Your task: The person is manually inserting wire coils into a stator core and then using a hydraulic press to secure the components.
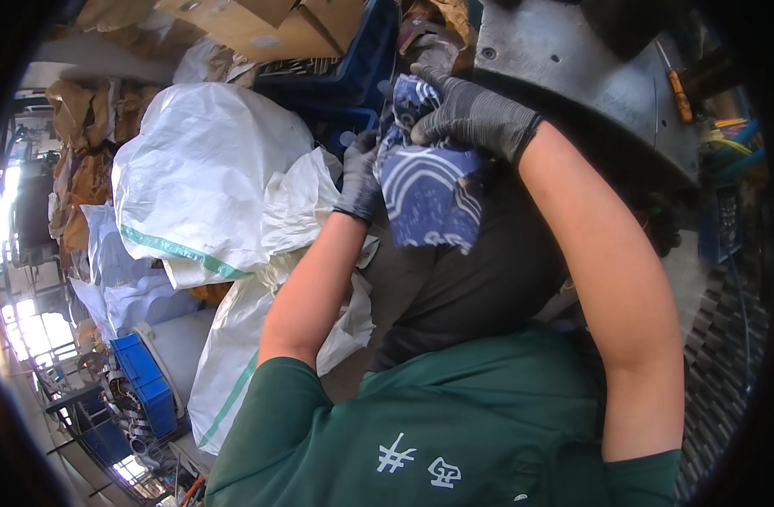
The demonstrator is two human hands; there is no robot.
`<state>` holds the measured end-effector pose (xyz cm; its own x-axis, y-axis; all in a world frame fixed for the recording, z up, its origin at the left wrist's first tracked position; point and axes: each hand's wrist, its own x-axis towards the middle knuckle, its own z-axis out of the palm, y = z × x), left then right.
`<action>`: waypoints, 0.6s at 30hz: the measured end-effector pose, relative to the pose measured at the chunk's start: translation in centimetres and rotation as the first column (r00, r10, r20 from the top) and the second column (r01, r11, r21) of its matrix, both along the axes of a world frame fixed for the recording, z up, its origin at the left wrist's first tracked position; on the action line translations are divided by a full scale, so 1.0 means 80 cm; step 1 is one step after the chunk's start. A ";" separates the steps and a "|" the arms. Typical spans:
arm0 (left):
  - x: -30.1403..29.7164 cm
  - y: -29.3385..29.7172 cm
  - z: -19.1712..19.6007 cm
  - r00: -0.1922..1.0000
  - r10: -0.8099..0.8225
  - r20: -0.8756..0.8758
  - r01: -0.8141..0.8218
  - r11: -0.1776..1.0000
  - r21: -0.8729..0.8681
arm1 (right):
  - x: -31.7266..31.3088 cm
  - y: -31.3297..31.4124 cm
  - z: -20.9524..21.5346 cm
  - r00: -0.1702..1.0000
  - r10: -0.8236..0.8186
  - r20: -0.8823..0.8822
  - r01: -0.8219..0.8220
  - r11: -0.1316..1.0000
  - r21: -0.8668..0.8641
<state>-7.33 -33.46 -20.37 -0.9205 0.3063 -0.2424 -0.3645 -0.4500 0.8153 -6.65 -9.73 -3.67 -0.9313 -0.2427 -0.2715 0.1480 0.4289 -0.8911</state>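
Note:
A blue cloth (429, 203) with white curved lines hangs in front of me, its lower edge ragged. My right hand (484, 114), in a dark grey glove, grips its upper part between thumb and fingers. At the cloth's left edge is my left hand (362, 177), gloved alike and closed on that side; some of its fingertips are hidden by the fabric. The upper part of the cloth is bunched and folded, while the lower part drapes over my dark trousers.
Large white woven sacks (209, 169) bulge at my left. Beyond the hands stand a blue crate (370, 59) and a cardboard box (269, 29). A grey metal plate (564, 68) with holes lies at the far right, near an orange-handled tool (680, 97). A blue bin (142, 384) sits lower left.

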 end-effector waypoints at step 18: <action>0.230 -0.339 -0.089 0.770 -0.609 0.191 0.106 -0.172 -0.979 | -0.005 -0.010 0.030 0.982 -0.017 -0.190 0.064 0.968 0.243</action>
<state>11.11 -60.61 -27.45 -0.8286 0.3203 -0.4591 0.1848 0.9306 0.3159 -7.07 -10.56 -1.29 -0.9785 -0.1507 -0.1407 0.0129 0.6362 -0.7715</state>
